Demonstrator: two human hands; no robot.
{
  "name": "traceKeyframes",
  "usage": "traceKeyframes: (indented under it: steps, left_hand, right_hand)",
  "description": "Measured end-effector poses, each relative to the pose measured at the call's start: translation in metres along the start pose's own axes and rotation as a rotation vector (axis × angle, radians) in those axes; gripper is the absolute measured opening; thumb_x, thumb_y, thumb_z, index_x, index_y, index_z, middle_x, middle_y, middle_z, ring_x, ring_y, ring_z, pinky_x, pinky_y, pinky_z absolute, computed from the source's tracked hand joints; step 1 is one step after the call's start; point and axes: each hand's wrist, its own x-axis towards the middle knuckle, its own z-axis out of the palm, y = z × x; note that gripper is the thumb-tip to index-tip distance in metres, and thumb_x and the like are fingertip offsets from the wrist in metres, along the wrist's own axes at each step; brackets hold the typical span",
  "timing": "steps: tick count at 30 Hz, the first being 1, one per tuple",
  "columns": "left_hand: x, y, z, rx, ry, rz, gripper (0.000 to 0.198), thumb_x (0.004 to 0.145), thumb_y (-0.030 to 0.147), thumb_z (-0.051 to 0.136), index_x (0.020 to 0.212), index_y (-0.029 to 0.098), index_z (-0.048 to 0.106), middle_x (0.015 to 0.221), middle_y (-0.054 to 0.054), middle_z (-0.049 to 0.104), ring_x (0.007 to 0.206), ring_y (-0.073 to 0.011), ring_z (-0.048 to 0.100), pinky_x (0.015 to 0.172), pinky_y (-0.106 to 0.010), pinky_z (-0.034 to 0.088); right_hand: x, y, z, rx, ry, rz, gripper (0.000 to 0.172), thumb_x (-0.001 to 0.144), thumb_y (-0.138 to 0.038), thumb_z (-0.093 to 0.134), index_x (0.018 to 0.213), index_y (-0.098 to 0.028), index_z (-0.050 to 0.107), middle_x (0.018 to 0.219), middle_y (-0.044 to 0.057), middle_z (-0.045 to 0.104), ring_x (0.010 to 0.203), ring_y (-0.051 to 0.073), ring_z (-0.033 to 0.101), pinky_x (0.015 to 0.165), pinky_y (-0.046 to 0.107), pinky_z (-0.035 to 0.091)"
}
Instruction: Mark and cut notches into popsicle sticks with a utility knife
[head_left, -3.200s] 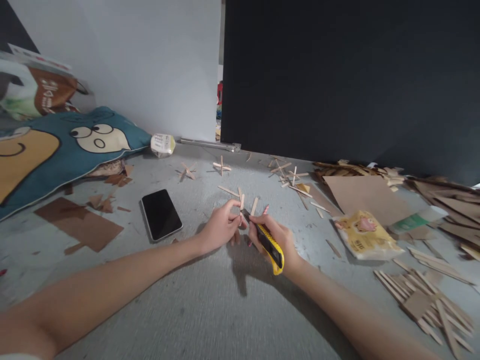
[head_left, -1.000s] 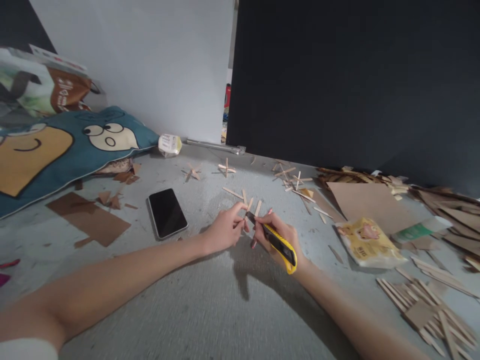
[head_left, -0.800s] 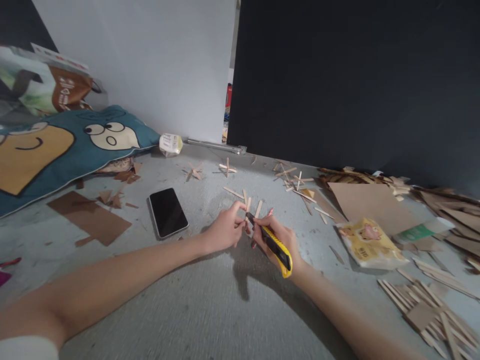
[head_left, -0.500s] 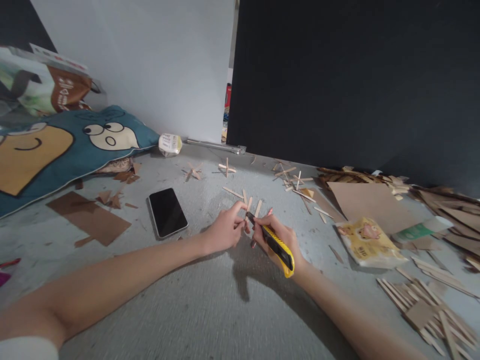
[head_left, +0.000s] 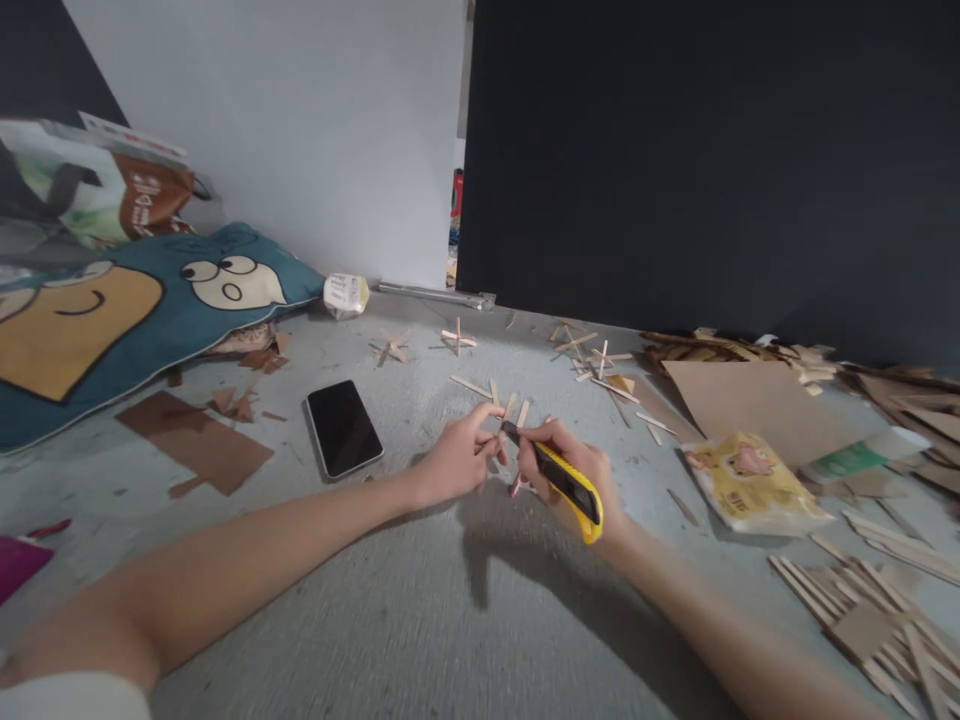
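My right hand (head_left: 574, 465) is wrapped round a yellow and black utility knife (head_left: 566, 480), its tip pointing up and left toward my left hand. My left hand (head_left: 457, 455) has its fingers bent close to the knife tip, pinching something small that I cannot make out. Just beyond the fingertips, short wooden sticks (head_left: 523, 412) lie on the grey table (head_left: 390, 610). Farther back are small crossed-stick pieces, one (head_left: 458, 338) near the middle and another (head_left: 603, 357) to its right.
A black phone (head_left: 343, 428) lies left of my left hand. Brown cardboard (head_left: 195, 440) and a blue cartoon pillow (head_left: 172, 290) are farther left. On the right are a yellow packet (head_left: 754, 482), a green-white tube (head_left: 862, 455) and a stick bundle (head_left: 862, 625). Dark and white panels stand behind.
The camera view has shifted slightly, so the objects appear a little farther right. The knife handle has swung slightly up and right with my right hand. My left hand keeps its bent-finger pose.
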Motion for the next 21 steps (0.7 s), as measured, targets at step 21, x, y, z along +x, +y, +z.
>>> traceKeyframes:
  steps: [21]
  left_hand:
    - [0.001, 0.004, -0.004, 0.031, -0.057, -0.02, 0.037, 0.101, 0.026, 0.051, 0.138, 0.019, 0.05, 0.079, -0.001, 0.071, 0.037, -0.0073, 0.051, 0.04, -0.018, 0.039]
  right_hand:
    - [0.028, -0.029, -0.04, 0.286, 0.301, 0.137, 0.022, 0.095, -0.043, 0.064, 0.088, -0.022, 0.061, 0.061, -0.001, 0.067, 0.038, 0.012, 0.057, 0.038, 0.024, 0.045]
